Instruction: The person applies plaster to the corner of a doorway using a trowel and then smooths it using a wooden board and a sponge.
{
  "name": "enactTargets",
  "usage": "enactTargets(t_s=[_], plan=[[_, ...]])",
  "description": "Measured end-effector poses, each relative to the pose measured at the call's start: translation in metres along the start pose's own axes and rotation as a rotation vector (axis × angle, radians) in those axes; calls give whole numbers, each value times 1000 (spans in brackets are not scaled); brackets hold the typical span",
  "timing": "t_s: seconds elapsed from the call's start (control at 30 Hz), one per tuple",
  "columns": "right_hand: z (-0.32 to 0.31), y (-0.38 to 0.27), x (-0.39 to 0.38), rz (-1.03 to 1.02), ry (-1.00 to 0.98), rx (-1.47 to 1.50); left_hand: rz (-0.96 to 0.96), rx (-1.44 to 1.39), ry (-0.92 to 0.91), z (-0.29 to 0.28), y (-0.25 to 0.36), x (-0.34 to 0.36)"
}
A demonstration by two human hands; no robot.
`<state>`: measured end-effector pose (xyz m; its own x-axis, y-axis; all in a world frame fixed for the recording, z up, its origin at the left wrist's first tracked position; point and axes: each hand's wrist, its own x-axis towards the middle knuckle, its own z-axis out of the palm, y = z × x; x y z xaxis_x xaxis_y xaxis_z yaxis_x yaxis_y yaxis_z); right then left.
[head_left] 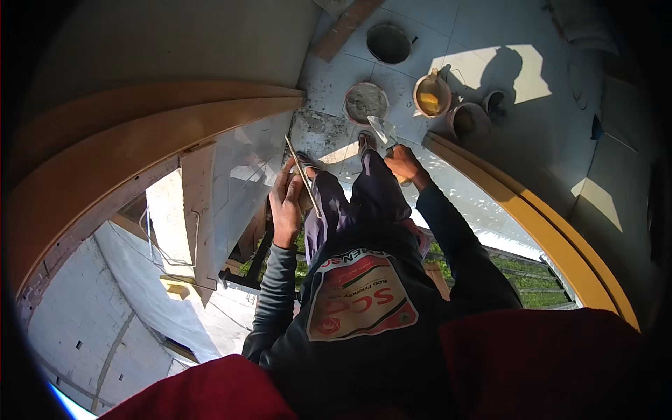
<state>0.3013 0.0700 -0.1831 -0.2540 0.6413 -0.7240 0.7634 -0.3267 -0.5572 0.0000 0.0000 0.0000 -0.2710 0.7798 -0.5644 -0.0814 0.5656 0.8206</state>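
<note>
My left hand (285,204) is closed at the back of a thin flat board (303,175), seen edge-on and tilted, with its face hidden. Its grip is partly hidden behind the fingers. A trowel (382,130) with a pale, shiny blade is in my right hand (404,164), whose fingers wrap its handle. The blade points away from me and to the left, over my feet. Just beyond the blade, a round bucket (366,103) stands on the tiled floor with grey, mortar-like material inside.
Farther back stands a dark bucket (388,43). To the right are an orange bucket (432,96) with something yellow inside, a stained bucket (467,122) and a smaller pail (494,103). Curved by the lens, brown frame edges flank me at left (175,112) and right (546,218).
</note>
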Motion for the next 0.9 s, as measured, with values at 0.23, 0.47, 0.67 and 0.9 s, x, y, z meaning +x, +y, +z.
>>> enactTargets(t_s=[0.23,0.47,0.67,0.9], plan=[[10,55,126,76,173,221,176,601,-156,101,-112,131],[22,92,187,322,-37,33,-52,894,-214,161,-172,200],[63,124,132,108,29,67,35,1022,-165,168,-279,271],[116,159,0,52,37,203,-205,1058,-169,227,-307,335]])
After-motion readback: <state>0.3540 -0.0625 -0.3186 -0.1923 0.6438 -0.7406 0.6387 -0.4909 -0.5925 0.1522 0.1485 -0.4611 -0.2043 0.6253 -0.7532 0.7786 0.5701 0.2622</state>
